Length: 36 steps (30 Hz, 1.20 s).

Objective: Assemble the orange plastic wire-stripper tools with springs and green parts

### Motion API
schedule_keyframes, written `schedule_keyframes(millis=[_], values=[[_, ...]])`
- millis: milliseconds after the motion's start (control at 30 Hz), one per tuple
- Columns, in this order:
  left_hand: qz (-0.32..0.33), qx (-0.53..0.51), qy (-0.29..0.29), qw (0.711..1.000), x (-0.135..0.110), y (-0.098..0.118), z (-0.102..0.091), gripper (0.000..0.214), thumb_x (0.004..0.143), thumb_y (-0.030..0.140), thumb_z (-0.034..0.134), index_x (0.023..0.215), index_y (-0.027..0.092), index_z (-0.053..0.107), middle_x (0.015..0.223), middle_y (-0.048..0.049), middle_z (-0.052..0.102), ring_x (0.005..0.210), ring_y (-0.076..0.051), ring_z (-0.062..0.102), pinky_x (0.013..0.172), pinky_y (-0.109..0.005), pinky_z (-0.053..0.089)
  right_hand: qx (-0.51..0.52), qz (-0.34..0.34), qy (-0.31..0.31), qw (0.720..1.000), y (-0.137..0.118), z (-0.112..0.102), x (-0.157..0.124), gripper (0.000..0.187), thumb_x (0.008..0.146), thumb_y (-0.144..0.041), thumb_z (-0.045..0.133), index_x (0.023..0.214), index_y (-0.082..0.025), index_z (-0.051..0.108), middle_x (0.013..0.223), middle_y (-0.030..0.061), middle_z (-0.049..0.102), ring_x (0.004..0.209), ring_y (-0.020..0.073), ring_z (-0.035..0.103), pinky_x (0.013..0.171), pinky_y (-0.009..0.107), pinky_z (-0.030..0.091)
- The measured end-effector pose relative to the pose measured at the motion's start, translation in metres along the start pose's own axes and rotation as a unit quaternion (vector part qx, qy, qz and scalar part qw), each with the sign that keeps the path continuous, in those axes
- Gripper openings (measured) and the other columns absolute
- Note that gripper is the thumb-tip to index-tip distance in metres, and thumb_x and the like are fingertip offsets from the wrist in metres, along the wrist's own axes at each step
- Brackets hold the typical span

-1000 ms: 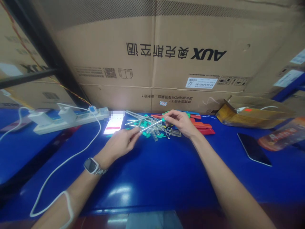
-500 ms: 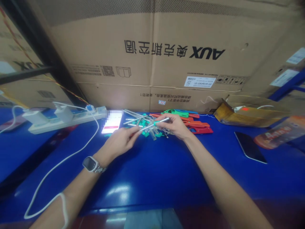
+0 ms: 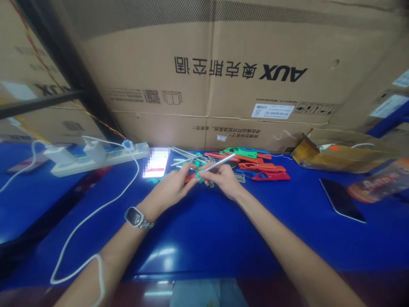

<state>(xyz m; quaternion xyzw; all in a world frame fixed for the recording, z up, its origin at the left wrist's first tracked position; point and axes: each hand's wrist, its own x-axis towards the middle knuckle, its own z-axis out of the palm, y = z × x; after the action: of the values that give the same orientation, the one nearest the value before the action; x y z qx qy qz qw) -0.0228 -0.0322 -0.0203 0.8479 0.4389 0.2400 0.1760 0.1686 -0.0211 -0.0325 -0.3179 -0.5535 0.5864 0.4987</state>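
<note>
My left hand (image 3: 174,187) and my right hand (image 3: 222,179) meet over the blue table (image 3: 204,230), fingers pinched together. Between them they hold a thin silver rod (image 3: 220,162) with a small teal piece (image 3: 198,174) at its near end. The rod slants up to the right past my right fingers. Just behind the hands lies a heap of more silver rods and teal clips (image 3: 188,160). A watch (image 3: 136,217) sits on my left wrist.
Red and green flat plastic parts (image 3: 255,164) lie right of the heap. A lit phone (image 3: 156,162) and a white power strip (image 3: 92,155) with a trailing cable (image 3: 96,213) are at left. A dark phone (image 3: 341,199) and torn cardboard (image 3: 338,151) are at right. Big cartons (image 3: 223,72) wall the back.
My hands have drawn closer together and a little toward me. The rod has slid through, so more of it now sticks out beyond my right hand.
</note>
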Motion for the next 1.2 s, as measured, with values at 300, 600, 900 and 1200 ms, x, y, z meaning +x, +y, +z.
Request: schedule_keyframes(millis=[300, 600, 900, 1200], values=[[0.007, -0.013, -0.019, 1.000, -0.003, 0.001, 0.001, 0.031, 0.097, 0.035, 0.047, 0.124, 0.020, 0.042, 0.087, -0.0085, 0.071, 0.073, -0.027, 0.070, 0.060, -0.029, 0.043, -0.052, 0.003, -0.003, 0.999, 0.003, 0.005, -0.002, 0.032, 0.069, -0.044, 0.083, 0.076, -0.017, 0.066, 0.051, -0.0064, 0.055, 0.047, 0.0086, 0.047, 0.049, 0.024, 0.037], [-0.023, -0.029, 0.002, 0.999, -0.002, 0.003, 0.003, 0.042, 0.083, 0.017, 0.053, 0.123, 0.022, 0.040, 0.064, 0.0048, 0.059, 0.054, -0.018, 0.059, 0.052, -0.024, 0.034, -0.048, -0.002, -0.012, 0.999, 0.011, 0.014, 0.000, 0.038, 0.067, -0.049, 0.083, 0.072, -0.018, 0.062, 0.055, -0.0054, 0.055, 0.048, 0.0075, 0.046, 0.048, 0.023, 0.035], [-0.009, -0.109, 0.043, 0.993, 0.005, 0.009, 0.003, 0.039, 0.084, 0.021, 0.058, 0.121, 0.022, 0.044, 0.079, -0.0005, 0.071, 0.064, -0.019, 0.067, 0.060, -0.027, 0.046, -0.052, 0.000, 0.043, 0.998, 0.000, 0.015, 0.001, 0.043, 0.062, -0.052, 0.086, 0.073, -0.016, 0.065, 0.053, -0.0048, 0.057, 0.044, 0.0073, 0.046, 0.044, 0.023, 0.036], [-0.084, -0.274, -0.097, 0.953, -0.006, -0.007, -0.006, 0.040, 0.097, 0.055, 0.046, 0.081, 0.019, 0.052, 0.062, 0.0018, 0.058, 0.039, -0.010, 0.052, 0.039, -0.020, 0.041, -0.029, -0.006, 0.155, 0.987, 0.001, 0.000, 0.003, 0.050, 0.063, -0.062, 0.081, 0.074, -0.017, 0.061, 0.052, -0.0039, 0.057, 0.044, 0.0078, 0.048, 0.042, 0.021, 0.037]])
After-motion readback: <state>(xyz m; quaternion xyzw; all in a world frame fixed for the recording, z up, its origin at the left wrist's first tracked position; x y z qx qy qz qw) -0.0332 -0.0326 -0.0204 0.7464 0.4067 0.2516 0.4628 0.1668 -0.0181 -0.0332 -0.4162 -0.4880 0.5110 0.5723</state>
